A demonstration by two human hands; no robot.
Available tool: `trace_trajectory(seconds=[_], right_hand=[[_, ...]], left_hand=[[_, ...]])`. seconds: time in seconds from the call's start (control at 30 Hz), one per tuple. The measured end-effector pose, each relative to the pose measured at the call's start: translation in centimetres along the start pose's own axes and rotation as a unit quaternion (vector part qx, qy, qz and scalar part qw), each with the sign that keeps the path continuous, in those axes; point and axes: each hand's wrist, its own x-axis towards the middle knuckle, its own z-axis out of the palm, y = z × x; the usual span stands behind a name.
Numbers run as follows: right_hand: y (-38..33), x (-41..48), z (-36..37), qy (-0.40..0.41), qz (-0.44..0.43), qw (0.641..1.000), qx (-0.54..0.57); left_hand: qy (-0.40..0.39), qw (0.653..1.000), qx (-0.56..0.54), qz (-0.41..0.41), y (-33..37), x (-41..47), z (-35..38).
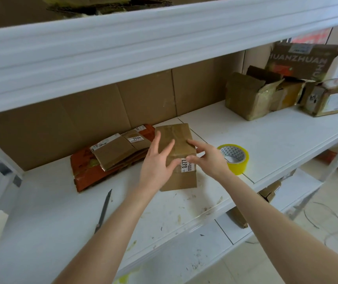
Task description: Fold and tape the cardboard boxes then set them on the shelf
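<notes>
Though flat, cardboard box lengthwise front-to-back.

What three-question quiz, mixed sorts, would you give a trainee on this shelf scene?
1. True or false: the yellow roll of packing tape lies left of the flattened brown cardboard box.
2. Which number is on that box's white label? A 0377, B 7506, C 1234.
3. Fill in: the left hand and right hand both touch the ___.
Key: 1 false; 2 A; 3 box.
</notes>
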Motion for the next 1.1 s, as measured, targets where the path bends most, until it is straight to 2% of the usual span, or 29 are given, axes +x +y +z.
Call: trace_trajectory(seconds=[0.07,0.13,0.2,0.27,0.37,0.43,0.53,0.63,0.7,0.77,0.83,0.9,1.0,1.1], right_hand=[[0.3,-0.1,-0.7,-0.011,0.008,0.998,0.065],[1.0,-0.4,-1.4,0.021,0.059,0.995,0.081],[2.3,-0.7,-2.0,0.068,0.117,0.988,-0.071],[3.5,-1.1,-2.1,0.05,0.142,0.963,-0.225],[4.4,-1.4,-1.5,-0.01,0.156,0.929,-0.335],[4.4,-1.3,-1.5,0.006,0.151,0.92,-0.361],[3.6,-1.0,-1.9,0.03,0.146,0.945,-0.29],[1.7,-0.7,-2.3,0.071,0.132,0.978,-0.143],[0.0,-0.6,-2.8,0.123,0.099,0.985,-0.074],[-1.7,-0.4,-3.8,0.156,0.068,0.984,-0.043],[-3.1,-0.4,-4.8,0.166,0.031,0.985,-0.024],[-4.3,-0.7,-5.5,0.164,-0.007,0.986,-0.014],[-5.8,-1.4,-6.1,0.158,-0.044,0.986,-0.001],[-6.4,-2.0,-6.3,0.161,-0.054,0.986,0.0]], left_hand=[[0.004,0.997,0.059,0.053,0.4,0.3,0.4],[-0.001,0.996,0.066,0.055,0.6,0.5,0.5],[-0.004,0.998,0.044,0.053,0.3,0.7,0.3],[-0.011,0.998,0.023,0.055,-0.3,0.7,-0.1],[-0.024,0.999,-0.006,0.045,-0.6,0.8,-0.6],[-0.027,0.999,-0.003,0.043,-0.5,0.7,-0.7],[-0.016,0.999,0.017,0.049,-0.4,0.5,-0.6],[-0.024,0.998,0.014,0.05,-0.3,0.4,-0.8],[-0.051,0.997,0.039,0.048,-0.1,0.7,-1.3],[-0.036,0.997,0.06,0.034,0.7,1.3,-2.3],[0.032,0.999,-0.02,0.013,2.1,2.1,-3.7],[0.069,0.99,-0.122,0.029,4.1,3.1,-4.9],[0.05,0.987,-0.136,0.072,6.7,3.9,-5.5],[0.12,0.974,-0.179,0.072,7.7,3.8,-5.3]])
